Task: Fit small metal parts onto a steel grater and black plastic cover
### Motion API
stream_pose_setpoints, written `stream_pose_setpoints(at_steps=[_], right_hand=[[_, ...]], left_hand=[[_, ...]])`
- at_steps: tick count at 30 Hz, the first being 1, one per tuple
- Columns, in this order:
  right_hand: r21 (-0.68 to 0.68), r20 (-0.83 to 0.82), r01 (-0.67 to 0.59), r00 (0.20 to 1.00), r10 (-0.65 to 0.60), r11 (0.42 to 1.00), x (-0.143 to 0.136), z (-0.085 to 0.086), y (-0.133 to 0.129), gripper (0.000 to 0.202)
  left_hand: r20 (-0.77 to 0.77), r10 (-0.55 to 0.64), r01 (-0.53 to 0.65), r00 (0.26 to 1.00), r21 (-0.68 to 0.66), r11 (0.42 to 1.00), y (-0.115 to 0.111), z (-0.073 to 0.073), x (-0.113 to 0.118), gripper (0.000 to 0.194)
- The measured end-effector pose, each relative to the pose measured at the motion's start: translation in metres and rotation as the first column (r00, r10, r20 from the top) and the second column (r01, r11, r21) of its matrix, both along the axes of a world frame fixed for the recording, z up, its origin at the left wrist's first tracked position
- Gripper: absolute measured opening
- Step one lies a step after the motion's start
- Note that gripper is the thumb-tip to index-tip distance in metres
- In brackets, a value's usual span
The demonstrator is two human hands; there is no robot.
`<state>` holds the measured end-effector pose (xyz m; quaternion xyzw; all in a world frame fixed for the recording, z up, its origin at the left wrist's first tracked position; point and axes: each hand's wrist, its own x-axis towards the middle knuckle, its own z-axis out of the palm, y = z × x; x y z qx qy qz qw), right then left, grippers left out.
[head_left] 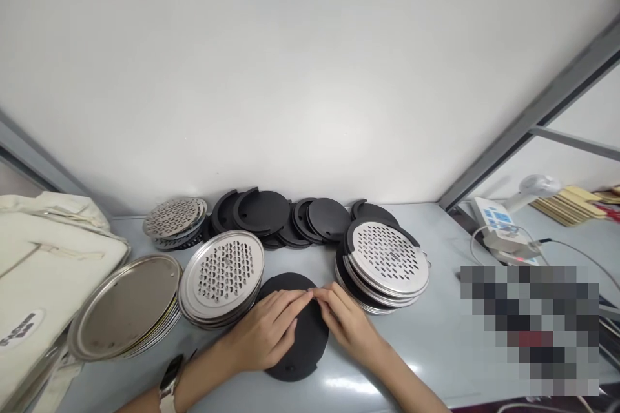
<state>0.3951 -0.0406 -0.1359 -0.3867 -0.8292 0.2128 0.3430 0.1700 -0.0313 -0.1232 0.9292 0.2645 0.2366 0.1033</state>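
A black disc (301, 350) lies flat on the table in front of me. Over its upper part, my left hand (274, 324) and my right hand (345, 319) meet at the fingertips. Both hands have their fingers drawn together on something too small to make out. To the left of the disc stands a stack of round metal plates with a raised grater pattern (227, 276). On its right is another stack, topped by a slotted metal disc (385, 257) with a black rim piece on its upper edge.
Plain metal plates (124, 306) are stacked at the left, beside a cream bag (43, 271). Several black discs (264, 211) and small perforated metal discs (173, 218) lie along the wall. A white device (498, 222) with cables stands at the right.
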Motion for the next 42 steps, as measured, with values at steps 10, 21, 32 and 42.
stream_pose_setpoints(at_steps=[10,21,32,42], right_hand=[[0.017,-0.166,0.014,0.986,-0.011,1.0,-0.002,-0.005,-0.001,0.025],[-0.005,-0.22,-0.016,0.975,0.015,1.0,-0.004,-0.005,-0.003,0.026],[-0.076,-0.194,0.031,0.98,-0.045,0.997,-0.008,0.005,-0.001,0.023],[-0.046,-0.09,-0.007,0.996,0.002,0.999,-0.01,0.001,-0.003,0.036]], left_hand=[[0.01,-0.082,0.082,0.997,-0.025,0.996,0.003,-0.004,-0.003,0.047],[-0.045,-0.163,0.158,0.986,-0.098,0.983,0.007,-0.001,-0.003,0.052],[-0.024,-0.082,0.081,0.996,-0.05,0.995,0.004,-0.003,-0.003,0.056],[-0.111,-0.107,0.102,0.988,-0.055,0.993,0.003,-0.001,-0.002,0.052]])
